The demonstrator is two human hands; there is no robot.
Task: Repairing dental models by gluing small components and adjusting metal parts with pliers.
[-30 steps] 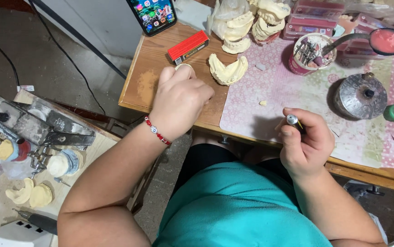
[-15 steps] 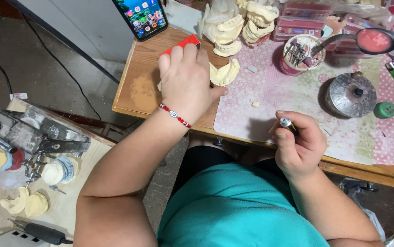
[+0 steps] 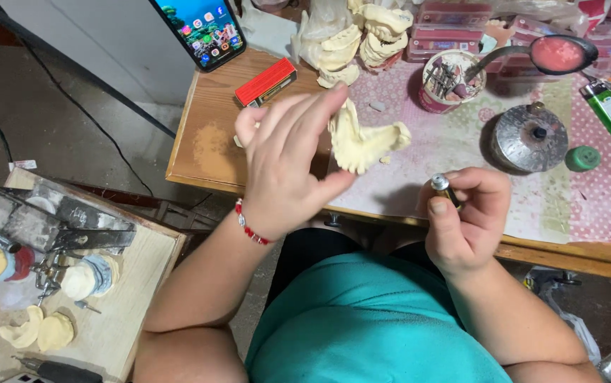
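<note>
I see the wooden table (image 3: pixel 206 142) first, with a pink spotted cloth over most of it. My left hand (image 3: pixel 287 170) is up over the front edge of the table. Its fingers are half spread and it grips a pale tooth cast (image 3: pixel 365 142) on the side away from me, so the cast hangs just above the cloth, not touching it. My right hand (image 3: pixel 465 227) is at the front edge too, a little to the right of the cast. It is curled and pinches a small metal-tipped tool (image 3: pixel 446 188) between thumb and fingers. At the back of the table sit more casts (image 3: pixel 351 35), a round metal pot (image 3: pixel 530 138) and a red box (image 3: pixel 266 81). I think the step now is bringing cast and tool together. They are near but apart. The next move calls for a firm hold on the cast and a slow, steady tool tip.
</note>
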